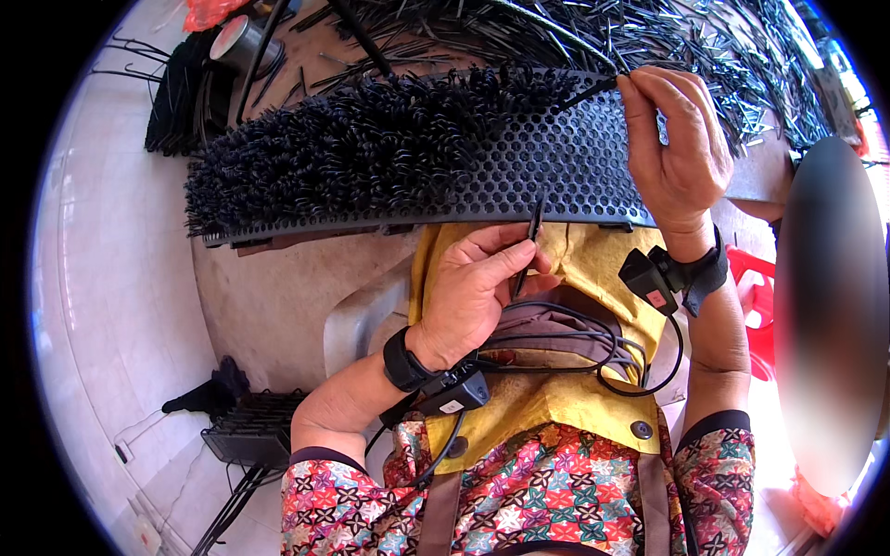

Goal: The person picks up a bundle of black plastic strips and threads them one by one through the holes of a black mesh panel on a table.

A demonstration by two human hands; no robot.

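Observation:
Before me lies a long black perforated panel (575,162) with rows of hexagonal holes. Dense black bristle-like tufts (343,153) cover its left and far parts; bare holes show at the right. At the panel's far right, my right hand (681,139) is raised, thumb and forefinger pinched on a thin black strip (590,93) that slants down left to the tufts. Near the front edge, my left hand (477,287) grips a slim dark piece (535,227) between thumb and fingers, its tip pointing up at the panel. Whether that piece is a strip or a tool I cannot tell.
A large heap of loose black strips (686,46) spreads behind the panel. At the back left stands a metal can (236,42). Red plastic (756,287) shows to the right. Cables (556,366) from wrist-worn boxes loop over my yellow apron (538,422).

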